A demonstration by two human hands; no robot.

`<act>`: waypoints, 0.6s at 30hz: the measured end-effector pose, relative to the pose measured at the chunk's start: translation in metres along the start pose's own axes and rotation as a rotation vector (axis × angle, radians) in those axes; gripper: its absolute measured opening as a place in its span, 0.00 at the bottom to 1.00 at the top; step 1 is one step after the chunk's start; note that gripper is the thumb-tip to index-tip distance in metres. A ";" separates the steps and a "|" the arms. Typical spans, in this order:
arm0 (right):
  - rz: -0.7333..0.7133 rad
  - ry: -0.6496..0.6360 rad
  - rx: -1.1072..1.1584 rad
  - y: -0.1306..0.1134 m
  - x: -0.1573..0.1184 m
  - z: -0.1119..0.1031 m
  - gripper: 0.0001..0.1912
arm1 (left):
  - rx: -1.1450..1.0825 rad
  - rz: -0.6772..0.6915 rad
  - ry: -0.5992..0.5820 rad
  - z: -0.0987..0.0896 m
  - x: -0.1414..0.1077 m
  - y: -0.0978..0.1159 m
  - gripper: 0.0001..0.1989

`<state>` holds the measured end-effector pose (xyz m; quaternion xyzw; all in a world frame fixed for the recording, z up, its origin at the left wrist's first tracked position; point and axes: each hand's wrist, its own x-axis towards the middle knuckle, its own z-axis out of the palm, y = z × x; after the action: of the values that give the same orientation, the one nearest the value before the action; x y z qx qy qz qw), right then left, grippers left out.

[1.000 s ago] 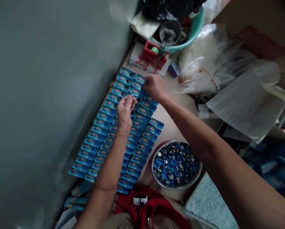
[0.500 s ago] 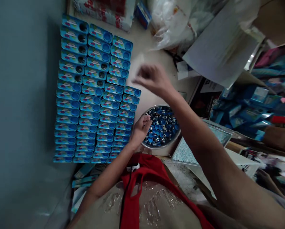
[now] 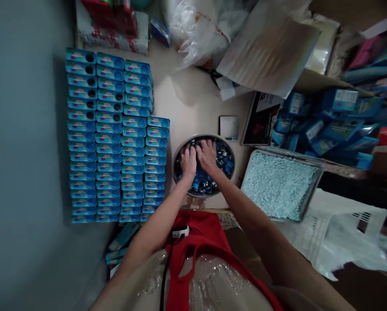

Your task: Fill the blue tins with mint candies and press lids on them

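Both hands are in a round metal bowl (image 3: 234,170) full of small blue and silver caps (image 3: 206,183). My left hand (image 3: 188,163) lies on the caps at the bowl's left side, its fingertips bent down among them. Beside it, near the middle, my right hand (image 3: 207,156) rests with its fingers spread over the caps. Whatever lies under the fingertips is hidden. Left of the bowl stand rows of blue boxes (image 3: 108,151), some with a dark round opening and others with a blue circle.
A clear tray of pale blue granules (image 3: 277,185) sits at the right. Behind the bowl is a small square scale (image 3: 228,127). Plastic bags (image 3: 196,30) and a grey sheet (image 3: 267,52) lie at the back. More blue packets (image 3: 336,125) fill a box at the right.
My right hand has come down from above the table into the bowl. My left hand has moved from the bowl's left edge onto the caps. The view has shifted.
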<state>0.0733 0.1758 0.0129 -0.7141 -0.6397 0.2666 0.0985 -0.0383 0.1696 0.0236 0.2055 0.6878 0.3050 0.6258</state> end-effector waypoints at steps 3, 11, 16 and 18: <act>0.078 0.057 0.175 -0.008 -0.007 0.007 0.14 | -0.134 -0.024 -0.019 0.008 0.001 0.001 0.16; -0.088 0.100 0.462 -0.047 -0.049 -0.037 0.08 | -0.545 -0.283 -0.235 -0.002 -0.005 0.025 0.23; 0.289 0.090 0.872 -0.037 -0.052 -0.068 0.17 | -0.801 -0.514 -0.385 -0.003 -0.011 0.039 0.19; 0.471 0.030 1.058 -0.028 -0.048 -0.075 0.21 | -0.836 -0.593 -0.435 -0.001 -0.013 0.039 0.18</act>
<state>0.0855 0.1487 0.1020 -0.6945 -0.2416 0.5547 0.3893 -0.0419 0.1897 0.0598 -0.2044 0.3917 0.3131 0.8407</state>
